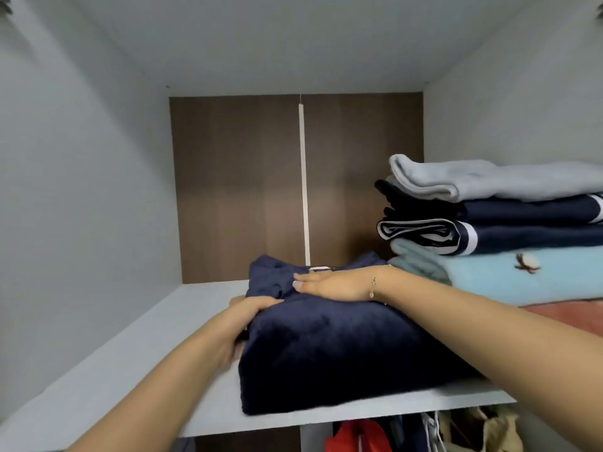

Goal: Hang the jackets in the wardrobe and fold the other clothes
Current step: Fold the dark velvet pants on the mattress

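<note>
Left hand (243, 318): grips the left side of the folded navy garment (326, 347), fingers curled over its top edge.
Right hand (329, 283): lies flat on top of the garment, fingers straight, a thin bracelet (373, 286) at the wrist.
Navy garment: sits on the white wardrobe shelf (114, 380).
Folded stack (509, 236): just right of the garment, same shelf.
Hanging clothes (408, 432): below the garment, under the shelf.

Head camera faces close into wardrobe shelf (98, 370).

Both hands (248, 316) on navy bundle (326, 347), wardrobe shelf (130, 370)
</note>
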